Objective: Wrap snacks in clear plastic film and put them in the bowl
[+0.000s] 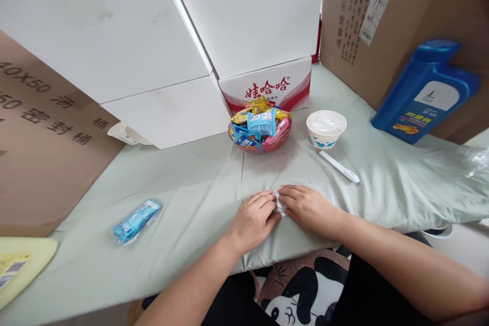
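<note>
A crumpled piece of clear plastic film (280, 204) lies on the cloth between my two hands, partly covered by them. My left hand (254, 219) is closed over its left side, fingers bent and pressed together. From the other side my right hand (305, 206) closes on it, with the fingertips almost meeting those of the left. Beyond the hands stands a paper bowl (326, 137) with clear plastic inside. A white folding knife or similar slim tool (338, 166) lies in front of the bowl.
A red glass bowl (262, 147) of wrapped snacks stands behind my hands. A blue packet (137, 220) lies to the left. White boxes (252, 15) and brown cartons (355, 15) line the back. A blue bottle (424, 97) is at right, a yellow container (28, 265) at left.
</note>
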A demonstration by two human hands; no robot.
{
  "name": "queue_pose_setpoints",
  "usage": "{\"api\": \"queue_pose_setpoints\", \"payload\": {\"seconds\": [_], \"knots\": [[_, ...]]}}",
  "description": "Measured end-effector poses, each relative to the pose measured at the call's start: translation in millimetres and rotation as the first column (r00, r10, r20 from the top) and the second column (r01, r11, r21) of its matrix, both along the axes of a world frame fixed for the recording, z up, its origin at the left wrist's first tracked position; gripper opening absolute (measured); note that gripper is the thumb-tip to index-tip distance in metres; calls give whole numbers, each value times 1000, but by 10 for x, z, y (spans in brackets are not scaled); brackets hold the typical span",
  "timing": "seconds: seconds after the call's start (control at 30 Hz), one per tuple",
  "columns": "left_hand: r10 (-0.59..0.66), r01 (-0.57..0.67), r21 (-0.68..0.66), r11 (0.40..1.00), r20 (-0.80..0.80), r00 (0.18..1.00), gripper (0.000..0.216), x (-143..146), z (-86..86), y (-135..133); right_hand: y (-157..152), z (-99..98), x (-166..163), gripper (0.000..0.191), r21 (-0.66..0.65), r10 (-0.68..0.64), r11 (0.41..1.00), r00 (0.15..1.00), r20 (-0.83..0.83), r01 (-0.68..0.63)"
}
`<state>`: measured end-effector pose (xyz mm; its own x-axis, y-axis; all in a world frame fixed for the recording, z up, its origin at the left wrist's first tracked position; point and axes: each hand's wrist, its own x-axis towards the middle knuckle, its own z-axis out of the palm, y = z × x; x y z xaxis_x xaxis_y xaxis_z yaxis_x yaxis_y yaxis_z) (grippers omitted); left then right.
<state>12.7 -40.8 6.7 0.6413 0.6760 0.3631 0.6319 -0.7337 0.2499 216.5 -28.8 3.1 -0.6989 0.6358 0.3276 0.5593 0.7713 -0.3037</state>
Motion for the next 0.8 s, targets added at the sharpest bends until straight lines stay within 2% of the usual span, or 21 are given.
{"api": "queue_pose_setpoints", "payload": {"seconds": [0.13, 0.23, 0.27, 0.33, 0.37, 0.43, 0.5, 0.53, 0.57, 0.67, 0.73, 0.8], "knots": [[-31, 31, 26, 999, 10, 999, 11, -42, -17, 28, 8, 47, -23, 20, -28, 9, 1000, 997, 81, -7], [-54, 53, 19, 998, 27, 998, 15, -82, -33, 31, 42, 137, 23, 20, -61, 10, 998, 988, 157, 0], [-52, 52, 10, 999, 36, 998, 16, -95, -39, 31, 77, 186, 70, 22, -62, -15, 998, 989, 147, 25], [-47, 47, -12, 999, 48, 998, 17, -115, -53, 30, 204, 325, 220, 29, -21, -145, 989, 988, 55, 147], [-47, 48, -19, 999, 50, 998, 17, -123, -59, 31, 300, 414, 317, 33, 24, -246, 969, 969, -19, 247], [-52, 53, -23, 998, 47, 998, 18, -132, -69, 34, 554, 604, 524, 36, 127, -460, 869, 875, -155, 479], [-54, 55, -27, 998, 40, 998, 19, -132, -76, 38, 855, 758, 698, 39, 201, -640, 727, 754, -147, 656], [-55, 56, -32, 998, 34, 998, 19, -130, -78, 40, 1003, 806, 759, 41, 201, -713, 676, 698, -67, 709], [-55, 56, -37, 998, 28, 998, 19, -126, -80, 42, 1134, 833, 801, 42, 173, -746, 661, 663, 55, 730], [-56, 56, -44, 997, 2, 998, 19, -116, -81, 39, 1361, 827, 826, 42, 85, -705, 702, 672, 228, 707], [-71, 70, -40, 997, -24, 997, 19, -130, -68, 37, 1335, 812, 792, 45, 89, -697, 709, 678, 232, 699], [-65, 64, -30, 998, -47, 997, 20, -193, -28, 49, 1190, 813, 753, 46, 162, -731, 682, 660, 171, 713]]}}
